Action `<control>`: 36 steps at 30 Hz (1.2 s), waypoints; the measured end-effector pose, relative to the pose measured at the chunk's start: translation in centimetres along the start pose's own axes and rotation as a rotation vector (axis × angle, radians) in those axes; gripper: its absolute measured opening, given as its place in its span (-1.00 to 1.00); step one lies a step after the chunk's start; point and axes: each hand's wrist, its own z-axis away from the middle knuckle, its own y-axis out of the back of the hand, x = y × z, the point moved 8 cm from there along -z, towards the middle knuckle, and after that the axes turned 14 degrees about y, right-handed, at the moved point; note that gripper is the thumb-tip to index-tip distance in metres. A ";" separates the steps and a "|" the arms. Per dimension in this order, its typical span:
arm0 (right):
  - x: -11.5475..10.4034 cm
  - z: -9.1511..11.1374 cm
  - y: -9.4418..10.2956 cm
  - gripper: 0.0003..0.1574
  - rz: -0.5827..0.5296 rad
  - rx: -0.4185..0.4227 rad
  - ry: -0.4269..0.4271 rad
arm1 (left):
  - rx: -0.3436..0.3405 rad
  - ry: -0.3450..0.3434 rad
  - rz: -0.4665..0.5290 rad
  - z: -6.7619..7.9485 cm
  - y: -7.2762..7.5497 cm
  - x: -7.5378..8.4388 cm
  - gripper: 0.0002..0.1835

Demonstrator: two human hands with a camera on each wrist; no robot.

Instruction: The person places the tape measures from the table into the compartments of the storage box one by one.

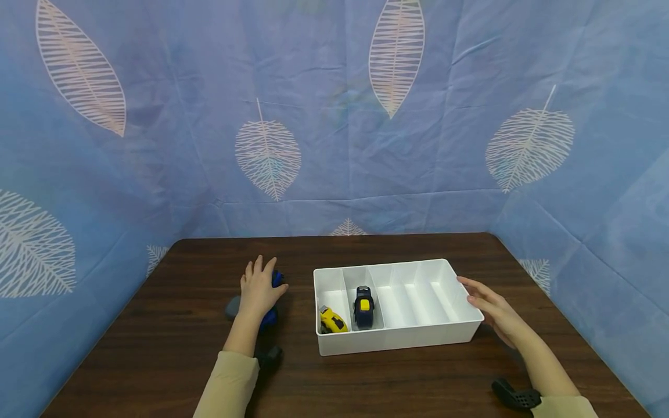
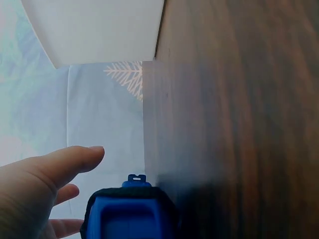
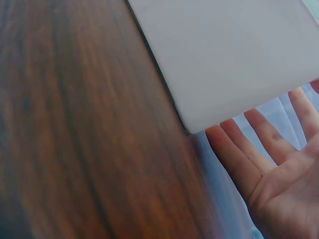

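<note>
My left hand [image 1: 257, 291] is over a blue and black tape measure [image 1: 277, 279], its fingers spread and thumb out to the side. In the left wrist view, the tape measure [image 2: 130, 216] shows its blue face and metal end hook, beside the fingers rather than gripped. A dark grey rounded thing [image 1: 232, 307] lies partly hidden under that hand. My right hand [image 1: 493, 310] rests its extended fingers against the right end of a white divided box [image 1: 397, 341]. Inside the box, a yellow and black tape measure [image 1: 333, 320] lies in the leftmost compartment and a dark blue one with a yellow button [image 1: 363, 307] in the one beside it.
The box's right-hand compartments [image 1: 413, 293] hold nothing visible. A brown wooden table [image 1: 172, 348] carries everything. Blue leaf-print cloth [image 1: 324, 145] hangs behind the table and along its sides. Black bands [image 1: 514, 396] sit at the wrists.
</note>
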 end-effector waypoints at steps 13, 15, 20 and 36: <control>0.1 0.0 0.1 -0.36 0.007 0.010 -0.016 | -0.034 0.082 0.002 -1.0 -1.0 -0.3 -0.18; 0.1 0.0 0.1 -0.36 0.000 0.008 -0.013 | -0.038 0.093 0.000 -1.1 -1.0 -0.5 -0.19; 0.0 0.0 0.0 -0.35 -0.005 0.003 -0.012 | -0.060 0.127 -0.007 -1.1 -1.2 -1.0 -0.20; 0.1 0.0 0.1 -0.36 -0.022 0.005 0.001 | -0.105 0.150 -0.030 -1.1 -2.0 -1.7 -0.28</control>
